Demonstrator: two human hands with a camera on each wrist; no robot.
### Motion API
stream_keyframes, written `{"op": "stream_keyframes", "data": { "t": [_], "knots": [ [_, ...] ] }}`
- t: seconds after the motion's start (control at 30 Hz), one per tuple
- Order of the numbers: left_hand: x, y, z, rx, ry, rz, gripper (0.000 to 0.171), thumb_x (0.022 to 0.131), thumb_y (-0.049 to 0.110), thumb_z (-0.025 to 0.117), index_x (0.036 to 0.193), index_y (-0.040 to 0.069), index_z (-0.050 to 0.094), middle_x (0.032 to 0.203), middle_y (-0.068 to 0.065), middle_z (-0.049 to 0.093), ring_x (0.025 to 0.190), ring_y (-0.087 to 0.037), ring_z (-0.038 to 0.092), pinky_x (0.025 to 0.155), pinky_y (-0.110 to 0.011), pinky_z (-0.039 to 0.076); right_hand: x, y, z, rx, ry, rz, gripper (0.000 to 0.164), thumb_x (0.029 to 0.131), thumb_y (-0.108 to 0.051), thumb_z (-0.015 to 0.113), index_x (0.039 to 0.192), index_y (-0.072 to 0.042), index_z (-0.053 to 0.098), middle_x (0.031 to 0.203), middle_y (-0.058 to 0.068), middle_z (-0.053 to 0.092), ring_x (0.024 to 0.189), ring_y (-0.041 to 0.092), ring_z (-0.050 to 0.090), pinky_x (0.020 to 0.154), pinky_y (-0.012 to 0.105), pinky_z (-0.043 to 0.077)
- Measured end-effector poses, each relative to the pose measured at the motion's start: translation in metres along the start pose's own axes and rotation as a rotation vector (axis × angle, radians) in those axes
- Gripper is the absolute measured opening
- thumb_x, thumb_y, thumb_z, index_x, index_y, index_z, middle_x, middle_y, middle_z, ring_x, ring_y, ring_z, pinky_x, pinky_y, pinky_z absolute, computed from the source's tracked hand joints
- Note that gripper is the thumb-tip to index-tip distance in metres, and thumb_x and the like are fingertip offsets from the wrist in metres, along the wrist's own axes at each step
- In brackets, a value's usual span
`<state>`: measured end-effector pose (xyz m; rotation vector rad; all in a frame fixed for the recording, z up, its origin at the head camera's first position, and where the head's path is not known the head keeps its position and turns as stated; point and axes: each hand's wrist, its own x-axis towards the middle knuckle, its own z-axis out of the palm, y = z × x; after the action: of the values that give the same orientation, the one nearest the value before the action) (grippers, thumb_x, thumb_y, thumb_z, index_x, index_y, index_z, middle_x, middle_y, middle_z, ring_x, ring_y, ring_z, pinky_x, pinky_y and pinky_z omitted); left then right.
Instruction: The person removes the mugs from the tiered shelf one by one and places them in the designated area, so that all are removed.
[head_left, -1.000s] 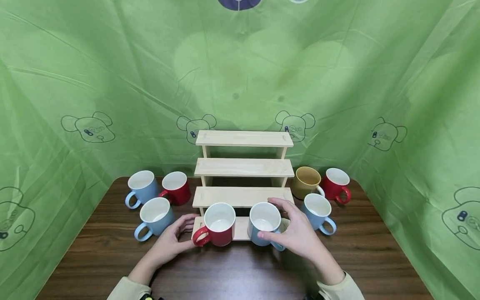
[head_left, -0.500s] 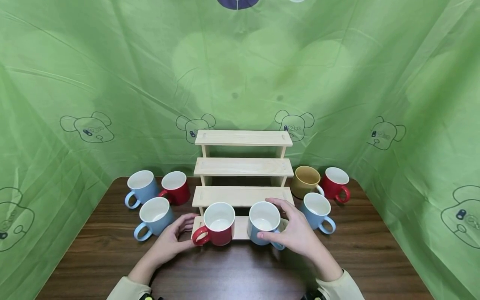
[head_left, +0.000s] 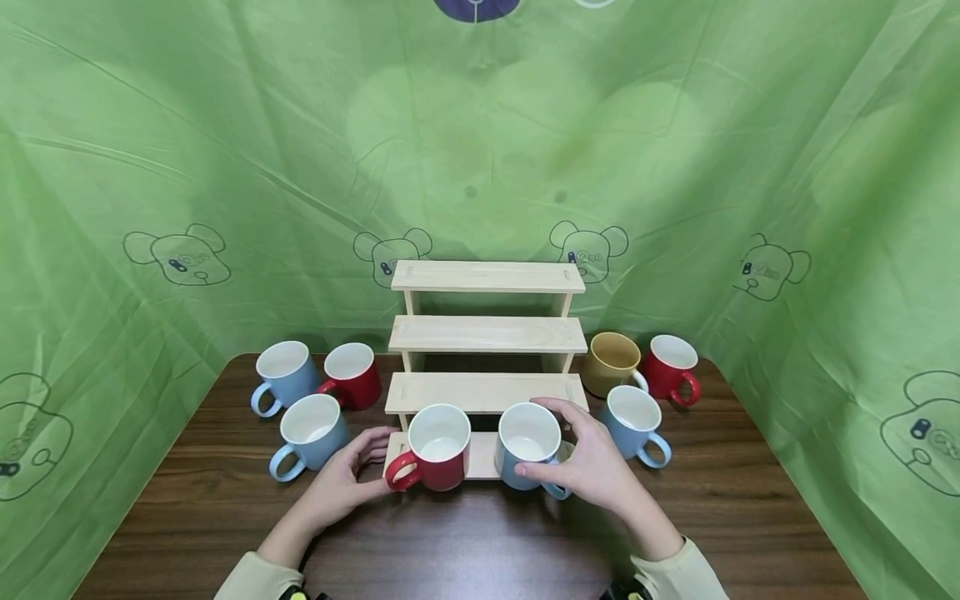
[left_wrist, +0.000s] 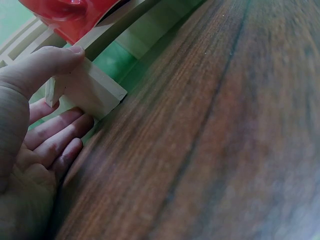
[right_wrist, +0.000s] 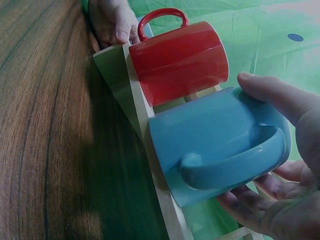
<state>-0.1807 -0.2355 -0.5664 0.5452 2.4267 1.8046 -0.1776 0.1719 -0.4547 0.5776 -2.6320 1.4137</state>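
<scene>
A red mug (head_left: 444,473) and a light blue mug (head_left: 516,473), both white inside, stand upright on the lowest step of a four-tier wooden display shelf (head_left: 483,468). My left hand (head_left: 347,477) grips the left end of that step; in the left wrist view the thumb (left_wrist: 62,59) lies against the board and the fingers reach to its side panel (left_wrist: 97,90). With thumb and fingers on either side of its body near the rim, my right hand (head_left: 592,457) holds the blue mug. Its handle (right_wrist: 235,165) faces the right wrist camera.
Left of the shelf stand two blue mugs (head_left: 318,437) (head_left: 292,379) and a red mug (head_left: 358,385). To the right are a mustard-yellow mug (head_left: 603,375), another red mug (head_left: 666,375) and a blue mug (head_left: 628,425). Green cloth (head_left: 480,150) hangs behind the dark wooden table (head_left: 465,550).
</scene>
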Motion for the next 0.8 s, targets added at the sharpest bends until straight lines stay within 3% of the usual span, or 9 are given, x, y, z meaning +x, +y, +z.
{"op": "stream_keyframes", "data": {
  "t": [0.4,0.63,0.8],
  "knots": [
    [0.000,-0.001,0.000,0.010,0.003,-0.055,0.073,0.089,0.017,0.093,0.152,0.010,0.056,0.141,-0.007,0.070,0.128,-0.018,0.068,0.109,-0.023,0.051,0.002,0.005,0.001,0.065,0.007,-0.026,0.087,0.066,-0.034,0.108,0.142,-0.020,0.068,0.122,-0.010,0.073,0.109,0.016,0.071,0.094,0.034,0.061],
    [0.000,0.000,-0.001,0.012,0.001,-0.075,0.074,0.089,0.018,0.094,0.152,0.013,0.056,0.141,-0.007,0.070,0.128,-0.019,0.067,0.109,-0.023,0.051,0.002,0.008,-0.006,0.141,-0.004,0.020,0.086,0.067,-0.030,0.108,0.142,-0.019,0.069,0.124,-0.006,0.074,0.107,0.024,0.073,0.092,0.033,0.059],
    [-0.001,0.001,-0.001,0.009,-0.002,-0.067,0.073,0.089,0.018,0.093,0.152,0.014,0.056,0.142,-0.006,0.070,0.128,-0.018,0.067,0.109,-0.023,0.051,0.002,0.007,-0.020,0.234,-0.040,0.050,0.083,0.070,-0.019,0.106,0.143,-0.014,0.067,0.127,0.003,0.076,0.108,0.028,0.075,0.091,0.033,0.059]
  ]
}}
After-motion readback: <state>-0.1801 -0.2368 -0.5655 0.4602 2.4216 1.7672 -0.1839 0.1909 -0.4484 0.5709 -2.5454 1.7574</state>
